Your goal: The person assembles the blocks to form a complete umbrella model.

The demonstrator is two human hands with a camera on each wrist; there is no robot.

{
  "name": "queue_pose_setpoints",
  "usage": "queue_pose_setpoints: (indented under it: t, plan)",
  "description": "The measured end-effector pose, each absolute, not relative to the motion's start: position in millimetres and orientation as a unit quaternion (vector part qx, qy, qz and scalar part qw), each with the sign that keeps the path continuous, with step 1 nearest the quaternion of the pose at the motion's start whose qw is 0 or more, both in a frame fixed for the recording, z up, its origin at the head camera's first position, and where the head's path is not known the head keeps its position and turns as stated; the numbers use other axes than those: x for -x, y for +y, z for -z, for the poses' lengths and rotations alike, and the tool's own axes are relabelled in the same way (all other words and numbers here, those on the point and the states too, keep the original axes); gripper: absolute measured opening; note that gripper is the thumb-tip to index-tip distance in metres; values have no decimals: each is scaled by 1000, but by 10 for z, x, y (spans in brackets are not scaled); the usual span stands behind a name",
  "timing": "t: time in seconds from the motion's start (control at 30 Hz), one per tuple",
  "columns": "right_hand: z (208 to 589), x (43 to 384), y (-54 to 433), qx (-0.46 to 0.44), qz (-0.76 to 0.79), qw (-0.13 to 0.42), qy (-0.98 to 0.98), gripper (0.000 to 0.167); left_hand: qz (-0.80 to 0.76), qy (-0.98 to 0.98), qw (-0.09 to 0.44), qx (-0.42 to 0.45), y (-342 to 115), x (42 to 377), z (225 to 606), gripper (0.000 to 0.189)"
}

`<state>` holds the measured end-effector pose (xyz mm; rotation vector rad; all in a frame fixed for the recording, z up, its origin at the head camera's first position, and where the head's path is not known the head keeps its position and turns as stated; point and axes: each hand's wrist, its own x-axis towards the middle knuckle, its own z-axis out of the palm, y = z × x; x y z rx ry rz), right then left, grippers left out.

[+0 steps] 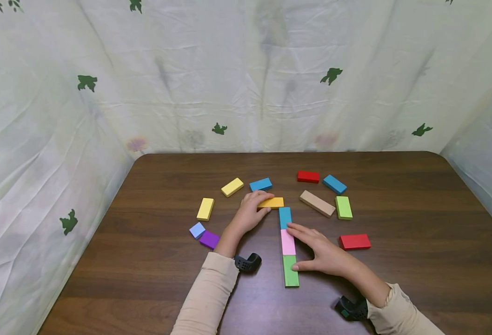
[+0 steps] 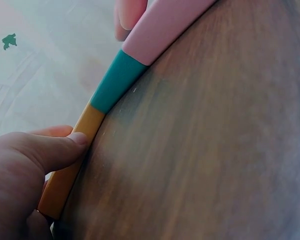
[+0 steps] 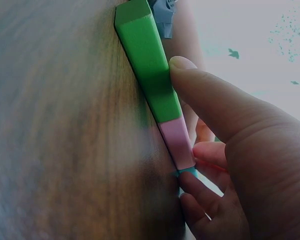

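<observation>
Orange block (image 1: 277, 202) lies crosswise on the tabletop (image 1: 145, 288), right end at the far end of our lengthwise row (image 1: 288, 247): blue block (image 1: 285, 216), pink block (image 1: 287, 240), green block (image 1: 290, 275). We pinch it with our left hand (image 1: 250, 213), the nearer; our right hand (image 1: 327, 253) spreads wide along the row's right side.

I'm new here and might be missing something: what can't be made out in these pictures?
- Head view: the orange block's left end, covered by the left hand.
- Left wrist view: the pink block's far end, cut off by the top edge.
- Right wrist view: most of the teal block, behind the right hand's fingers.
</observation>
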<state>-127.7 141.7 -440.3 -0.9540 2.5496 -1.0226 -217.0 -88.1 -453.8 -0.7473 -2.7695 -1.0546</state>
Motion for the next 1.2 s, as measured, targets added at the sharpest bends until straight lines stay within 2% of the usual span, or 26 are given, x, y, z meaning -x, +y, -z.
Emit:
queue_pose_setpoints:
  t: [0.83,1.2]
  plan:
    - [4401,1285,1422,325,352,119,870,84,340,-907,38,244,-886,2173,4556,33]
    - [4404,1282,1422,325,351,118,870,84,344,-904,37,251,-903,2163,4546,39]
